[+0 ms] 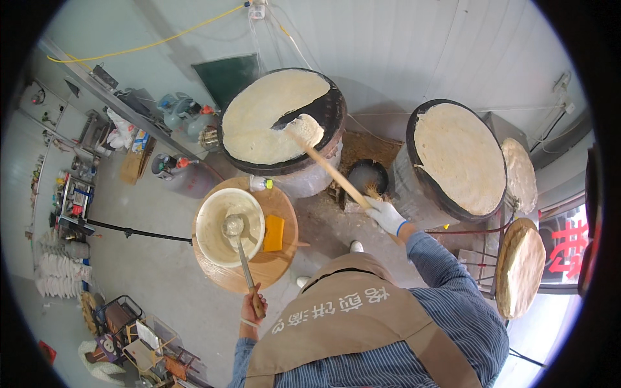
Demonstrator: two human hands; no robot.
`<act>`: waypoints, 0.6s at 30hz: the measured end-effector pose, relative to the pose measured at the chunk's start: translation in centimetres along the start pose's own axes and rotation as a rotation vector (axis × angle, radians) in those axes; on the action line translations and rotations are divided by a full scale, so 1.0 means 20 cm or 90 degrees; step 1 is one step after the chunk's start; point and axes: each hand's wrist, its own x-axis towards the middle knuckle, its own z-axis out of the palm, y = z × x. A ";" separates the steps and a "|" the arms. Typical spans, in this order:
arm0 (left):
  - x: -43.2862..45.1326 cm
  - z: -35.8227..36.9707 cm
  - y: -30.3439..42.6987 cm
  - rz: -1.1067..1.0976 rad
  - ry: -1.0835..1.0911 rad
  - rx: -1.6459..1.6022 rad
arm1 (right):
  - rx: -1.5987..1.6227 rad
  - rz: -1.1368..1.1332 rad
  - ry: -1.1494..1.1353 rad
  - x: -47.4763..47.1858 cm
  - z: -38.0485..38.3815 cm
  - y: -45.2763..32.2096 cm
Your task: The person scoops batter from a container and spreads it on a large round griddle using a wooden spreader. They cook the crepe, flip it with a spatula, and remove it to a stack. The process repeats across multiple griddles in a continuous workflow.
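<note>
My left hand [252, 306] grips the wooden handle of a metal ladle [244, 264]. The ladle's bowl is inside a white bucket [200, 242] of pale batter, which stands on a round wooden table [220, 281]. In a white glove, my right hand [384, 217] is closed around the long wooden handle of a batter spreader [335, 172]. Thick batter coats the spreader's head, which rests on the left round griddle [332, 109]. A pale layer of batter [262, 111] covers most of that griddle, leaving a dark bare patch at its right side.
On the right griddle [412, 131] lies a full round pancake [458, 155]. Stacked pancakes [521, 271] sit at the far right. An orange scraper [274, 233] and a small bottle [259, 183] share the table. Gas cylinders [182, 177] stand left, and a black pan [367, 175] lies between the griddles.
</note>
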 end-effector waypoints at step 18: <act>0.03 0.01 -0.09 0.002 -0.044 -0.209 | -0.272 -0.107 0.118 0.39 -0.55 0.21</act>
